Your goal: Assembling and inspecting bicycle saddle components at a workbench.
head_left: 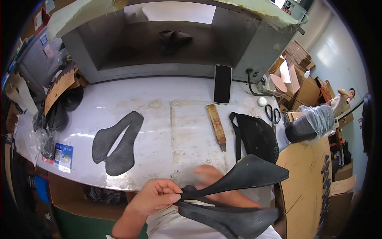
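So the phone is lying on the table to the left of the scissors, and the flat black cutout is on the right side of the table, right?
Not quite. The head view shows the phone on the table, left of the scissors, but the flat black cutout lies on the left side, not the right.

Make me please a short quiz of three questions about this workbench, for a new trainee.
1. True or false: the phone lies flat on the table.
2. Which hand pinches the narrow end of the black saddle shell? A) left hand B) right hand
3. Name the tool at the table's right edge, beside the black mesh piece.

Key: 1. true. 2. A. 3. scissors.
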`<state>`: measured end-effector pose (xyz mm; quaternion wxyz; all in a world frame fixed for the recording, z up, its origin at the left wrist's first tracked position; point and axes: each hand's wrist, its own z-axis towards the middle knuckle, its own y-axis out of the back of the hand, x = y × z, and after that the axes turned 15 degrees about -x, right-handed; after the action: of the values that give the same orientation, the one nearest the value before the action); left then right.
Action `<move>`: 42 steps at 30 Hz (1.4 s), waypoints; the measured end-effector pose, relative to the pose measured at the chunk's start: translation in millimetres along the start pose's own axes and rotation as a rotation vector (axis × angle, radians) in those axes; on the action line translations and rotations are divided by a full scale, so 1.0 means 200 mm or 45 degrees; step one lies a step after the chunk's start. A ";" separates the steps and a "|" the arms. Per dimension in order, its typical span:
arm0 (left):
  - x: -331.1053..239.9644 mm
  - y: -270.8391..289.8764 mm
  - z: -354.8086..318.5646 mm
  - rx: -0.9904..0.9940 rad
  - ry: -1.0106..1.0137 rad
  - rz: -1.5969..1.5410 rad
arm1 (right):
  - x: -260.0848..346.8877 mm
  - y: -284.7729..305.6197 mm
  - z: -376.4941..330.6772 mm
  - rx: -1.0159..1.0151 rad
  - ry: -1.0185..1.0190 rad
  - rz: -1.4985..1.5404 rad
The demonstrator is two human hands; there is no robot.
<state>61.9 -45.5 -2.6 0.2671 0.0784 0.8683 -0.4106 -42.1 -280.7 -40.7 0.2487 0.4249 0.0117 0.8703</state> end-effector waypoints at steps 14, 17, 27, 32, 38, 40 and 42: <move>0.08 -0.15 -0.05 -0.199 -0.037 0.058 | 0.06 -0.13 -0.11 -0.475 0.157 0.201; 0.09 -0.13 -0.04 -0.160 -0.005 0.104 | 0.07 -0.02 -0.12 -0.171 0.183 0.235; 0.13 -0.08 -0.03 -0.170 -0.097 -0.071 | 0.12 0.00 -0.14 0.547 -1.552 0.885; 0.15 -0.08 -0.05 -0.181 -0.185 0.135 | 0.06 -0.14 -0.07 -0.217 0.079 0.419; 0.13 -0.12 -0.06 -0.168 -0.160 0.167 | -0.02 -0.07 -0.06 -0.028 0.305 0.427; 0.13 -0.12 -0.06 -0.174 -0.190 0.212 | -0.01 -0.06 -0.07 0.008 0.297 0.344; 0.15 -0.12 -0.08 -0.201 -0.308 0.338 | 0.00 -0.04 -0.06 0.063 0.304 0.310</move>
<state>21.8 -51.7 4.8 0.4267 0.1210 0.8413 -0.3090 -48.6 -272.1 -50.6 0.1278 0.3227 0.0113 0.9378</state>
